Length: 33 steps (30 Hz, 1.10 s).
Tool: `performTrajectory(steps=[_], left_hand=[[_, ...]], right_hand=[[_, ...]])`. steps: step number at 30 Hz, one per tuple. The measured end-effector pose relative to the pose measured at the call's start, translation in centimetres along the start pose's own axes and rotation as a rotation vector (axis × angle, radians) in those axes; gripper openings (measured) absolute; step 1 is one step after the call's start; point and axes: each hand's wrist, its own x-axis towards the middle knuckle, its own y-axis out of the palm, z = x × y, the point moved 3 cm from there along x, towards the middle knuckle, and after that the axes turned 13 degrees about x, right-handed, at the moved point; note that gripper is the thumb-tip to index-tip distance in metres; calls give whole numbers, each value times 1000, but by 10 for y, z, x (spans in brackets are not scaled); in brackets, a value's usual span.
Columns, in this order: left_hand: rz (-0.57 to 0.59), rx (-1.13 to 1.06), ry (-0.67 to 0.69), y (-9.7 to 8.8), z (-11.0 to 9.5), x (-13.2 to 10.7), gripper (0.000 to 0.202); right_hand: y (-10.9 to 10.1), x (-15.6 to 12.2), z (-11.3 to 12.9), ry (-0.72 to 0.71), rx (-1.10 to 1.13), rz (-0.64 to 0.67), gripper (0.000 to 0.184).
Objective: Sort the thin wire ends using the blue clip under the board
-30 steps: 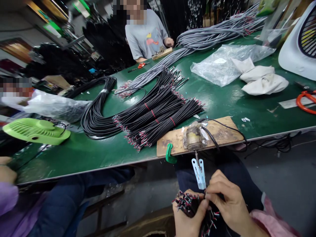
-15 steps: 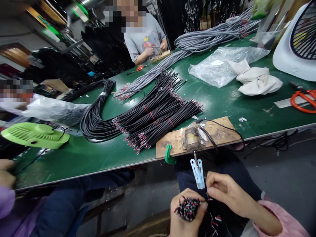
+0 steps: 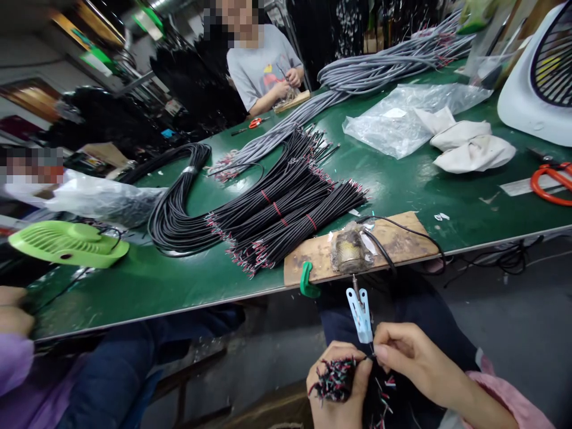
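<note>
My left hand (image 3: 333,412) is wrapped around a bundle of thin black cables (image 3: 333,381), whose cut ends with red, white and green wires point up. Close beside its thumb, my right hand (image 3: 409,354) pinches the end of one thin dark cable (image 3: 370,356). Just above both hands hangs a light blue clothespin (image 3: 359,316), clamped on a metal tip that sticks out from a worn cylindrical device (image 3: 351,252) on a wooden board (image 3: 402,232). Below my right hand, more coloured wire ends (image 3: 385,396) lie over dark cables in my lap.
A green clamp (image 3: 307,280) grips the board at the table edge. Bundled black cables (image 3: 286,208), grey cables (image 3: 353,74), a plastic bag (image 3: 402,119), orange scissors (image 3: 552,182), a white fan (image 3: 518,101) and a green fan (image 3: 67,244) lie about. Co-workers sit opposite and left.
My right hand has moved slightly down, and its fingertips now meet the cable end by my left thumb. My left hand keeps its hold on the bundle. The co-worker opposite has shifted their hands.
</note>
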Motion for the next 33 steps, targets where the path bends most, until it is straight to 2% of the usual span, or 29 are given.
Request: performTrajectory(steps=[2, 5, 7, 9, 16, 21, 25, 29, 33], left_hand=[[-11, -39, -7, -1, -1, -1, 15], [-26, -87, 22, -4, -5, 1, 20], [-39, -140, 44, -6, -10, 5, 20], [-47, -184, 57, -8, -14, 9, 18], [-6, -215, 14, -3, -16, 16, 16], [33, -234, -36, 2, -7, 14, 20], [32, -270, -92, 4, -2, 13, 23], [23, -271, -80, 2, -7, 12, 23], [93, -214, -93, -2, -8, 7, 26]], right_hand=[[-3, 8, 9, -36, 60, -57, 38], [-6, 26, 33, -203, -8, -217, 41], [-2, 38, 43, -215, -12, -197, 44], [4, 48, 46, -162, 73, -129, 48], [15, 54, 32, -49, 542, -35, 50], [17, 54, 25, -20, 674, 31, 48], [10, 54, 7, 11, 760, 24, 50], [-8, 48, -12, -29, 688, -10, 47], [-23, 33, -13, -83, 341, -87, 32]])
